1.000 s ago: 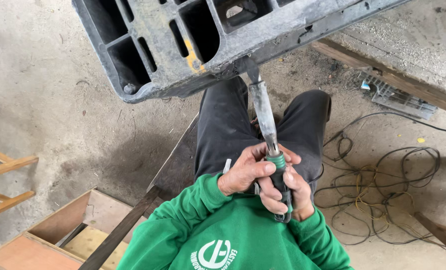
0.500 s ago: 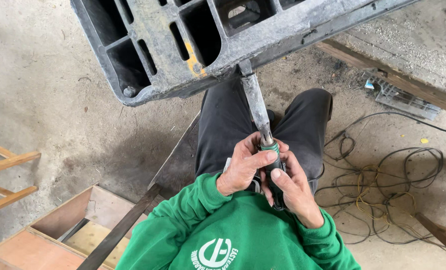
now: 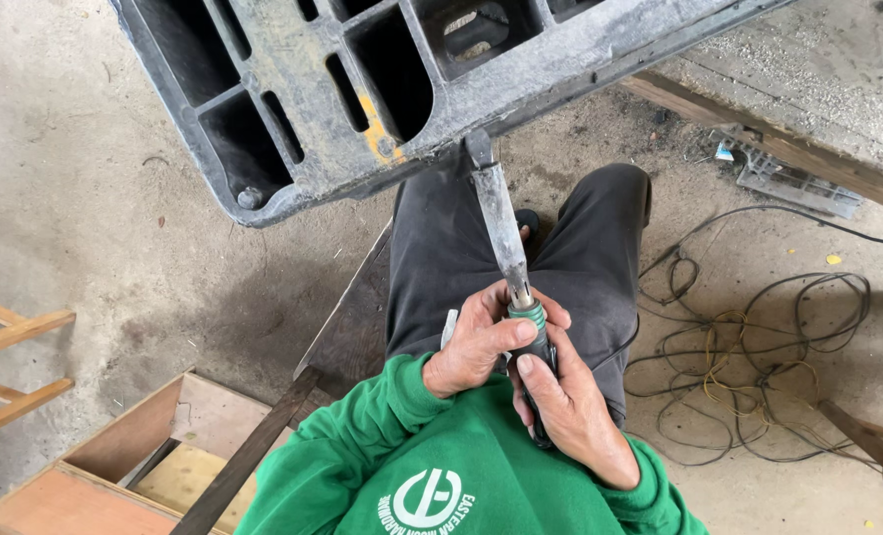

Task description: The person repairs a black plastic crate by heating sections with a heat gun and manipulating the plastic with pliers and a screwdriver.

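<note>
Green-handled tool (image 3: 521,307) with a long grey metal blade stands over the person's lap, its tip reaching up to the lower edge of the dark plastic pallet (image 3: 293,89), where it touches or nearly touches the rim; the right hand (image 3: 572,408) is wrapped around the dark lower part of the handle, fingers curled tight on it; the left hand (image 3: 473,342) closes on the green collar just below the blade, thumb laid across it, and a small pale object sticks out behind its fingers, too hidden to identify; both sleeves are bright green; black trousers (image 3: 441,248) lie beneath the tool; a tangle of cables (image 3: 749,367) sprawls on the concrete floor to the right; wooden boxes (image 3: 154,456) sit at lower left, a dark plank (image 3: 248,456) leaning across them.
</note>
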